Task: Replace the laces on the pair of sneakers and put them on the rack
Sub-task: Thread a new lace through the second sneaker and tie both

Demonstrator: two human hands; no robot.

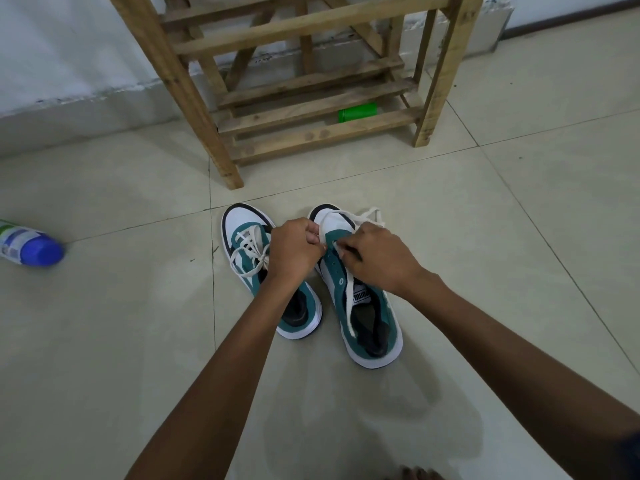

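On a tiled floor (485, 237) before a wooden rack (311, 98), the right sneaker (363, 306) lies beneath both hands. Its white lace (349, 220) is pinched by the left hand (294, 247) and right hand (377, 258); the fingertips are hidden. The laced left sneaker (249, 251) sits just beside the left hand.

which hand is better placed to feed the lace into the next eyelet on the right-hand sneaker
Probably the right hand: its fingertips pinch the lace directly over the eyelet row of the half-laced sneaker. The left hand holds the lace off to the side, towards the laced sneaker.
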